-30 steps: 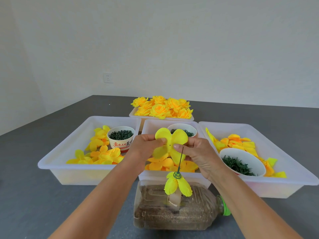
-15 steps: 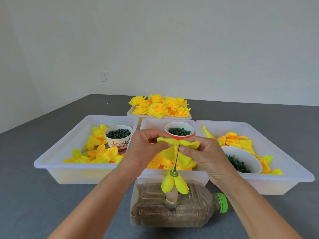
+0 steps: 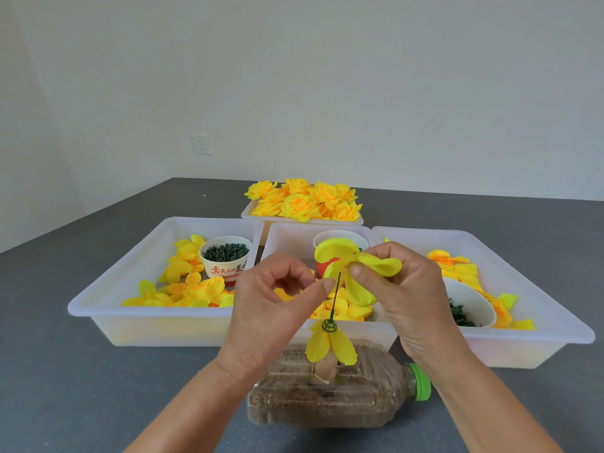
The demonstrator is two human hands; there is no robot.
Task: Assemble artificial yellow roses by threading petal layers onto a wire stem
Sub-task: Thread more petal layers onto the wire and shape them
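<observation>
A thin green wire stem (image 3: 335, 299) stands upright out of a sand-filled plastic bottle (image 3: 327, 403) lying on its side. Low on the stem sit a green disc (image 3: 329, 325) and a yellow petal layer (image 3: 318, 344). My right hand (image 3: 402, 295) pinches a second yellow petal layer (image 3: 330, 250) at its centre, just above and right of the wire's tip. My left hand (image 3: 277, 299) holds nothing. Its index fingertip touches the wire near the top, with the thumb apart from it.
Three white trays lie behind the bottle: left tray (image 3: 108, 282) with petals and a cup of green parts (image 3: 225, 259), middle tray (image 3: 284, 233) with petals and a red cup, right tray (image 3: 555, 305) with petals and a white bowl (image 3: 470, 302). Finished roses (image 3: 300, 204) fill a far tray.
My left hand has let go of the petal layer and moved its index finger to the wire. My right hand has tilted the layer up and to the right, above the wire tip.
</observation>
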